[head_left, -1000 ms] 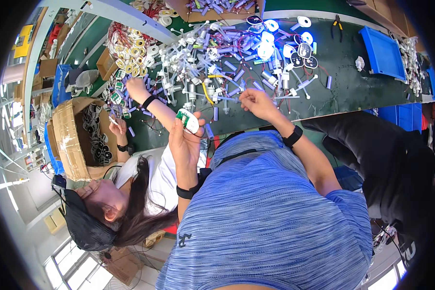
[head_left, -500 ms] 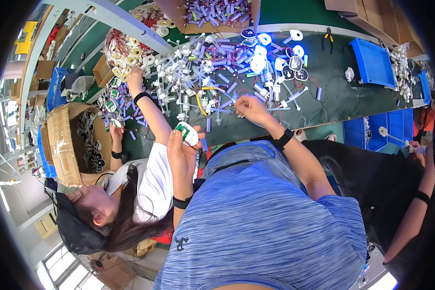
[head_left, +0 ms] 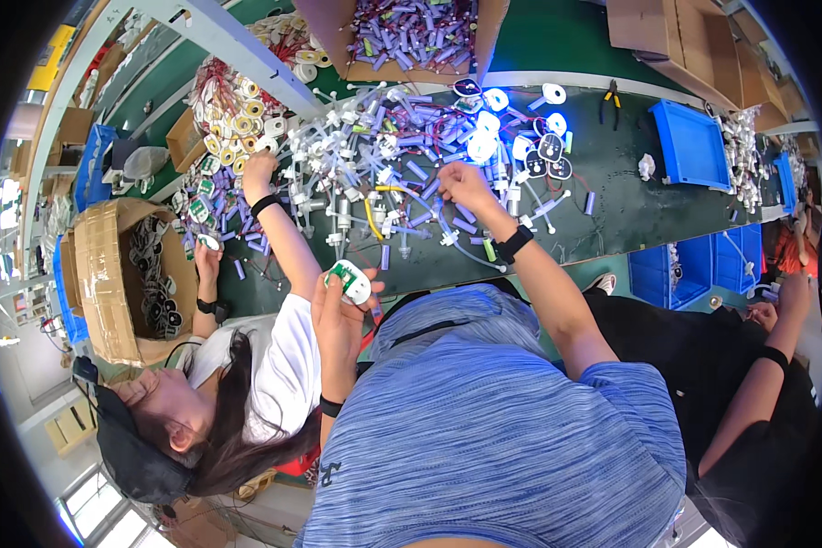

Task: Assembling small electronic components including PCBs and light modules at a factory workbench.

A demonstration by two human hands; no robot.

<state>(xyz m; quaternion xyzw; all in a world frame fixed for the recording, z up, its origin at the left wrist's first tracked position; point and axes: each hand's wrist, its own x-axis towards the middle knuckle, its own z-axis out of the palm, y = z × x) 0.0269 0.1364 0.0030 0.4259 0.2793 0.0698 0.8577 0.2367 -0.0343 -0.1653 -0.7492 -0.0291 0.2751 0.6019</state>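
In my left hand (head_left: 336,320), fingers closed around its edge, is a white rounded housing (head_left: 357,290) with a green circuit board (head_left: 342,272) facing up. My right hand (head_left: 467,188) is at the near side of a mixed pile, thumb and fingers pinched together; what they grip, if anything, is too small to make out. Just below those fingertips a translucent tube (head_left: 449,237) with a white fitting curves toward the table's near edge. Purple cylindrical batteries (head_left: 417,171) and white tube assemblies (head_left: 338,151) crowd the space left of this hand.
Lit blue-white round units (head_left: 482,146) glow beyond my right hand. Yellow-handled pliers (head_left: 610,102) and a blue tray (head_left: 690,146) are farther right. A carton of batteries (head_left: 411,41) stands at the back. On my left, a co-worker's arm (head_left: 288,239) reaches across the table beside an open carton (head_left: 110,274).
My right hand has moved away from the near edge, farther over the pile. The curved tube below it now shows plainly. My left hand still holds the housing.
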